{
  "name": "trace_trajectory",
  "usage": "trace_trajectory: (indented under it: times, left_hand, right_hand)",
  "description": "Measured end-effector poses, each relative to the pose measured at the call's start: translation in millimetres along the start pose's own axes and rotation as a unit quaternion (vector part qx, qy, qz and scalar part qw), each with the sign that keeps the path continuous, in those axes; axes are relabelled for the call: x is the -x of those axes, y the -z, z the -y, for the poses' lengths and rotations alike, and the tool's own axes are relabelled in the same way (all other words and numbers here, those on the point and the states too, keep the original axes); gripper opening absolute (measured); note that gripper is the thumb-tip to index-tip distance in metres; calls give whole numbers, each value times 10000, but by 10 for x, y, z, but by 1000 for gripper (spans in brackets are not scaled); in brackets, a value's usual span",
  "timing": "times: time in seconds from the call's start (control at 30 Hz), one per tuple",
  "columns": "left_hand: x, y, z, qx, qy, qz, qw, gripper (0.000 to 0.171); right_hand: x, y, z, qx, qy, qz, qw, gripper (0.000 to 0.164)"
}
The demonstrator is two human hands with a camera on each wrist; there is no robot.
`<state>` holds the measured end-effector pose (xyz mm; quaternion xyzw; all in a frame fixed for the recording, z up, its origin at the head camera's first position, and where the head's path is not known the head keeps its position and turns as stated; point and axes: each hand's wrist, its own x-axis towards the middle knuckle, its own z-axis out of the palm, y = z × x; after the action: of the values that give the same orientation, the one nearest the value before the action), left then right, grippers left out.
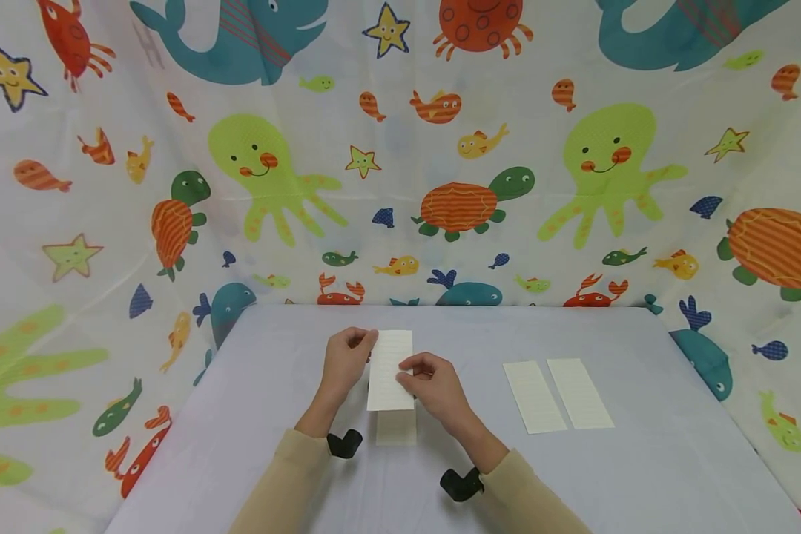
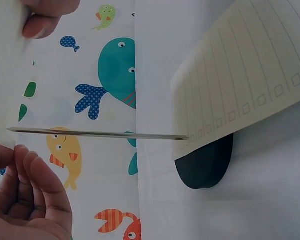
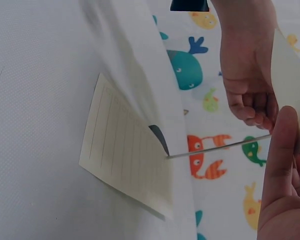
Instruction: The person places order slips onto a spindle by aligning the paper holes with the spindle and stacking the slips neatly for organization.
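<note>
In the head view both hands hold up a cream sheet of lined paper [image 1: 390, 386]. My left hand [image 1: 344, 365] pinches its upper left edge. Lower on its right edge, the thumb and fingers of my right hand [image 1: 435, 386] grip it. Just below shows part of a second, shaded paper [image 1: 396, 430]. In the left wrist view a lined paper [image 2: 240, 85], with a row of small boxes, stands tilted before a dark rounded piece [image 2: 207, 167]. A thin edge-on strip [image 2: 100, 134] runs from it toward the fingers; what it belongs to I cannot tell.
Two more lined paper slips [image 1: 535, 397] lie side by side on the white table [image 1: 641, 482] to the right. A black wrist camera [image 1: 344, 443] sits on each wrist. Behind the table hangs a cloth [image 1: 387, 111] printed with sea animals.
</note>
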<state>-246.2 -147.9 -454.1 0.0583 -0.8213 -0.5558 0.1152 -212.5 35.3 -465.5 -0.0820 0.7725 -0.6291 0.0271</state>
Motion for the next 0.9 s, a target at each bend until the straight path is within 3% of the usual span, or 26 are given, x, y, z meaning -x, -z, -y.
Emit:
trace_trajectory:
  times: [0.9]
  left_hand:
    - [-26,-22,0,-246,151,102,9995,27]
  right_hand:
    - [1,-59,-24,101,-98,31,9999,18]
